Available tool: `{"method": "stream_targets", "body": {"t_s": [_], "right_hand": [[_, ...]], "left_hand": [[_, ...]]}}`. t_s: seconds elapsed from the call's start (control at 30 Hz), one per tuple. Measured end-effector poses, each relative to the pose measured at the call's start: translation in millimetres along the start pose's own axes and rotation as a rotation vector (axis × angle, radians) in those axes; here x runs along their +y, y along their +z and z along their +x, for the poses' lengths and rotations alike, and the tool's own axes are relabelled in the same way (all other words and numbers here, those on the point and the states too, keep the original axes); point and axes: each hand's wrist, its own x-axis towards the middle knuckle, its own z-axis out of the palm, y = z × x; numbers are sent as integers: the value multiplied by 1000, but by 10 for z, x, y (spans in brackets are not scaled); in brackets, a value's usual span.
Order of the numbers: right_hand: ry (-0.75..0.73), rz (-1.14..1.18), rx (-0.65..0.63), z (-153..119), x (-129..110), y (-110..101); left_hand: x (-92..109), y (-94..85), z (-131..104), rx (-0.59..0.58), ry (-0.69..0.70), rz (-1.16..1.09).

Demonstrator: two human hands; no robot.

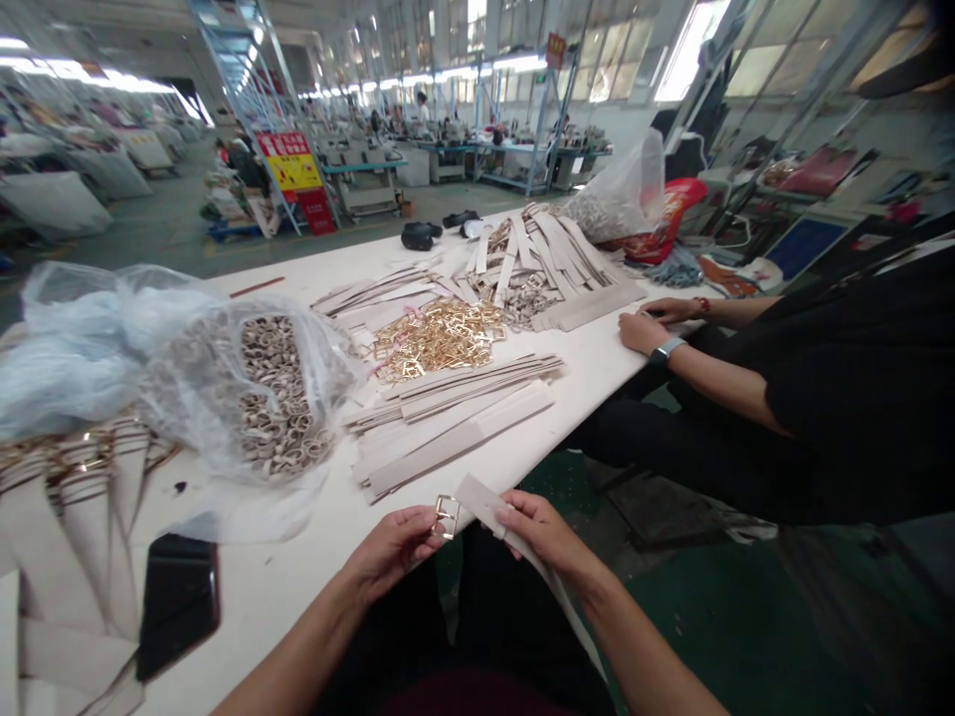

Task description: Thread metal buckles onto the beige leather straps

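Note:
My left hand (pixel 399 545) pinches a gold belt buckle (pixel 447 516) by its left side, just off the table's front edge. Close by, my right hand (pixel 541 532) grips a pale beige belt strap (pixel 481 500) between thumb and fingers. The strap's flat end points at the buckle, and its long tail hangs down past my right wrist. Whether strap and buckle touch, I cannot tell. Beyond my hands lies a stack of beige straps (pixel 463 433). Behind that stack is a heap of gold buckles (pixel 440 338).
A clear plastic bag (pixel 201 398) of small beige loops (pixel 280 398) sits to the left. Near it lie a black phone (pixel 179 605) and belts with buckles (pixel 67 527). More straps (pixel 552 249) are piled further back. At right, a co-worker's hands (pixel 653 323) rest at the table's edge.

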Motion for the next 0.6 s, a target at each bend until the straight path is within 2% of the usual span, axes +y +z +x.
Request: {"method": "stream_targets", "body": {"t_s": [0.1,0.3,0.6], "right_hand": [[22,-68,53,-70,88,-88],[102,-18,-114,-119,158,17],[85,-54,-172,-28,228,44]], "left_hand": [[71,-13,-22,5,0,-51],[31,3,20,-64,-70,-46],[19,-4,-22,-59,-55,6]]}}
